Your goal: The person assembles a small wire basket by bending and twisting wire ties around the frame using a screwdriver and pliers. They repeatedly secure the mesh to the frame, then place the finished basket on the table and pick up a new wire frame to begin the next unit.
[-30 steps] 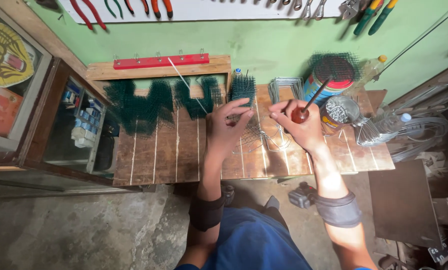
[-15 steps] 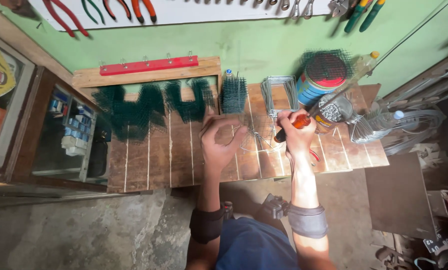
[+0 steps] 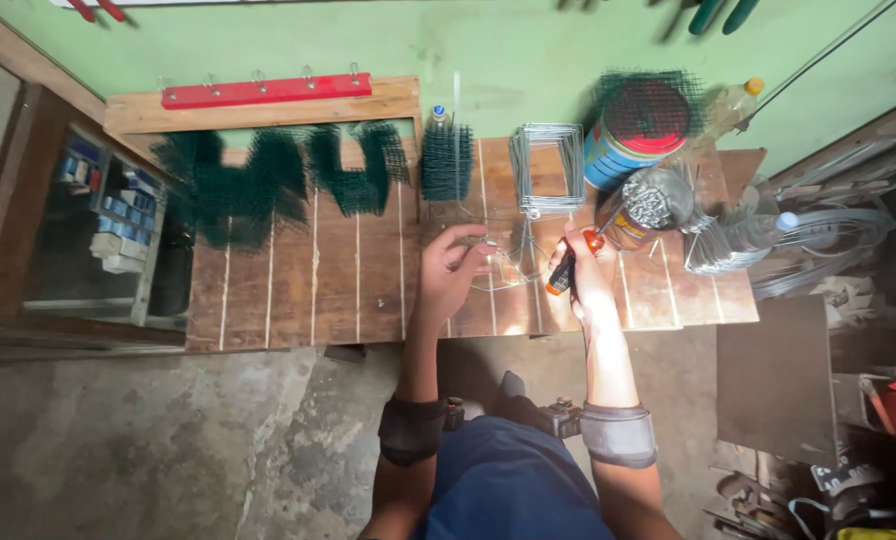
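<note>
Pliers (image 3: 566, 270) clenched in right hand (image 3: 588, 275), left hand (image 3: 448, 270) pinching thin wire piece (image 3: 503, 262); I fear springy wire slipping, jabbing fingers.

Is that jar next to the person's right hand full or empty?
Full, or nearly so. The jar stands upright on the wooden bench with its mouth open, and small grey metal pieces fill it to the rim. What exactly they are is too small to tell.

Camera: one — worn on my head
Facing: straight down over the table (image 3: 368, 290), green wall (image 3: 488, 50) at top
Nearness: arm's reach — both forearms in frame
</note>
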